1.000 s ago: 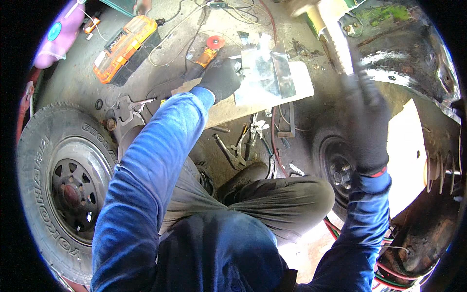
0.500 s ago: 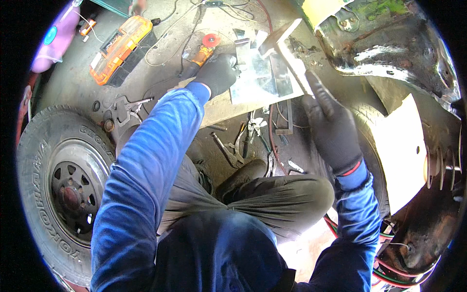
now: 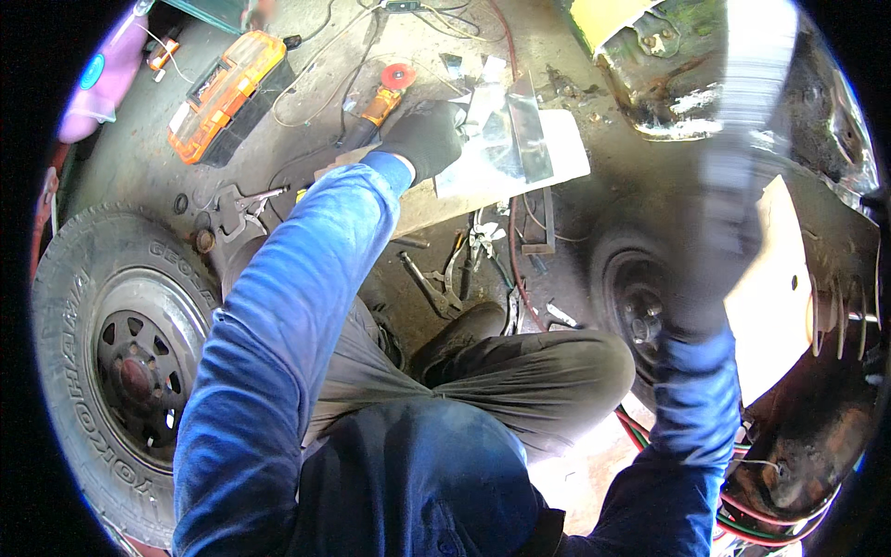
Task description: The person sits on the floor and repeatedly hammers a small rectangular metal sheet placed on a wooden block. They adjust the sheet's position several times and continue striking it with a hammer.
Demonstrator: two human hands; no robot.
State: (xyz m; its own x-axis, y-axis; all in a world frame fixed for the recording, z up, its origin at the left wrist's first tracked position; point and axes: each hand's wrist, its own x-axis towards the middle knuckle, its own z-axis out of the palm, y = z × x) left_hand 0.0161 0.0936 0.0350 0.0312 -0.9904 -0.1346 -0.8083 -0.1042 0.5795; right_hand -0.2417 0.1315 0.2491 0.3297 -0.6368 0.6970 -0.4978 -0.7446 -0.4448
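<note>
One blurred hammer (image 3: 755, 84), long axis up-frame, in right grip (image 3: 713, 252)

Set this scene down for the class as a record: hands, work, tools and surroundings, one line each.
Left hand: dark-gloved, at the left edge of sheet metal
Right hand: dark-gloved, blurred, holding a tool too blurred to identify
Work: sheet metal lying on a pale board
Floor tools: angle grinder, pliers
Upper left: orange-and-black toolbox
Left side: large tyre on a rim

dark-gloved left grip (image 3: 425, 141) at shiny metal sheet (image 3: 484, 156)
</note>
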